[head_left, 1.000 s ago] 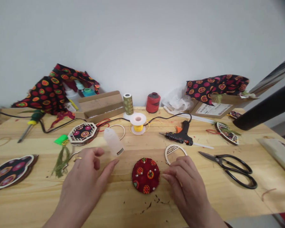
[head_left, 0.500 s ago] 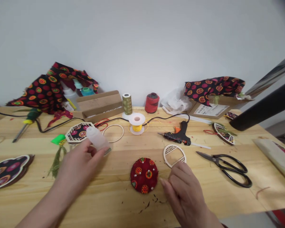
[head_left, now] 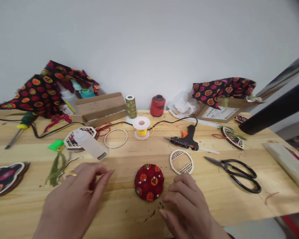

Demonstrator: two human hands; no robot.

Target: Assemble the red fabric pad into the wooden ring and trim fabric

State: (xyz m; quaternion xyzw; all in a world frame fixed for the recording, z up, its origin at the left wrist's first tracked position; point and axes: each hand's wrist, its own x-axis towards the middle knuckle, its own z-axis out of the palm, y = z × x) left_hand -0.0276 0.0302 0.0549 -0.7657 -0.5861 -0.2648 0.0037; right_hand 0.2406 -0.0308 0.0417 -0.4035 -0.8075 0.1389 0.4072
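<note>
Fabric disc (head_left: 149, 182) lies flat on the wood-grain tabletop (head_left: 122, 215), between the hands, just beside the right.
Left hand (head_left: 69, 202): fingers loosely curled, thumb apart, nothing visible in the grasp; the inner fingertips are hidden. Right hand (head_left: 189, 202): fingers bent, thumb held away from them; the palm is concealed. Translucent plastic bottle (head_left: 93, 144) partly covers the octagonal piece (head_left: 69, 141); contact between them cannot be confirmed. Lobed piece (head_left: 6, 177) is cut off at left. Disc is round, dark red, patterned; its small white dots are too small to identify.
</note>
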